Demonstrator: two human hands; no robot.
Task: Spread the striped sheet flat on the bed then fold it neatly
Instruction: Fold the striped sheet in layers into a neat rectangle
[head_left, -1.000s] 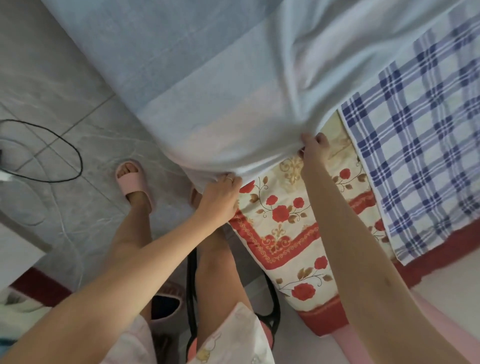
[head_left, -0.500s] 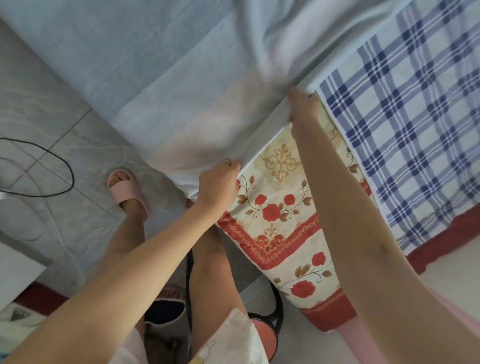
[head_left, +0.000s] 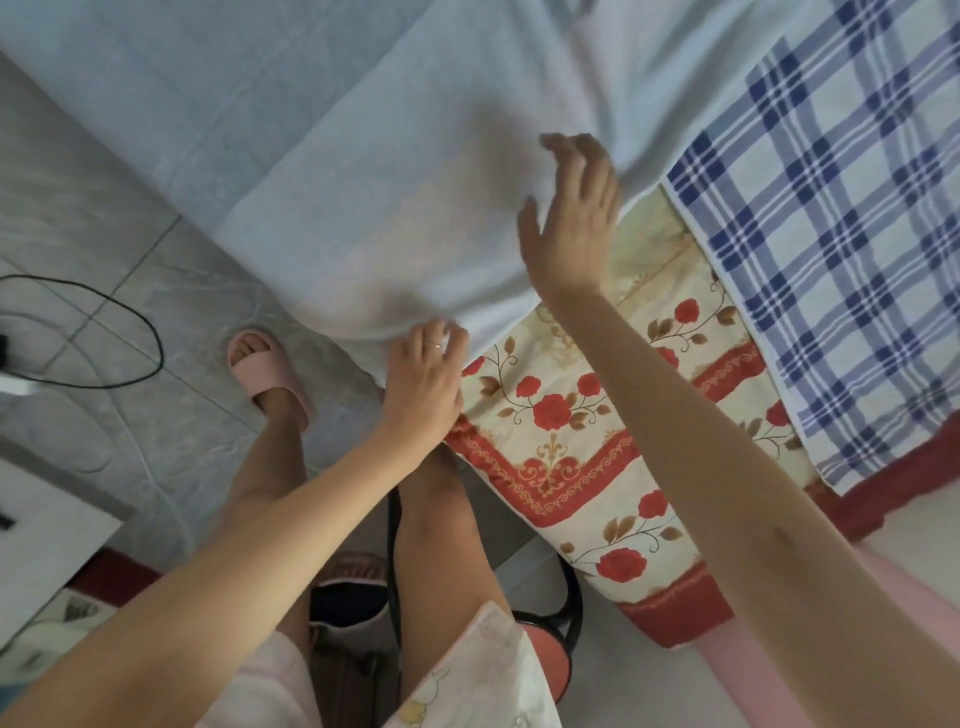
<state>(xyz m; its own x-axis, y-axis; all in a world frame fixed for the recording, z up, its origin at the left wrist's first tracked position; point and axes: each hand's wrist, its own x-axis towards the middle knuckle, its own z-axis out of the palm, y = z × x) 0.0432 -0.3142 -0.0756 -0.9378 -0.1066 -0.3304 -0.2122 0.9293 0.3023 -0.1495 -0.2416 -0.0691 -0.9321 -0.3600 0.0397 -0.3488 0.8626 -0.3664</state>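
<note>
Sheet (head_left: 363, 156): pale blue, draped over floral cover (head_left: 561, 415), near side hanging down; not yet flat.
L hand (head_left: 423, 384): pinches hem at near corner, prob. to anchor it.
R hand (head_left: 571, 223): fingers spread, holds nothing, over sheet edge, likely to smooth; contact unclear.

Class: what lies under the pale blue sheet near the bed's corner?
A floral cover shows beyond the sheet edge and runs beneath it; farther in, everything is hidden.

Pale grey marbled floor tiles (head_left: 78, 208) carry a looped black cable (head_left: 154, 338), a white unit (head_left: 41, 525) stands at left, and what may be a red-seated stool (head_left: 545, 660) sits lower down.
</note>
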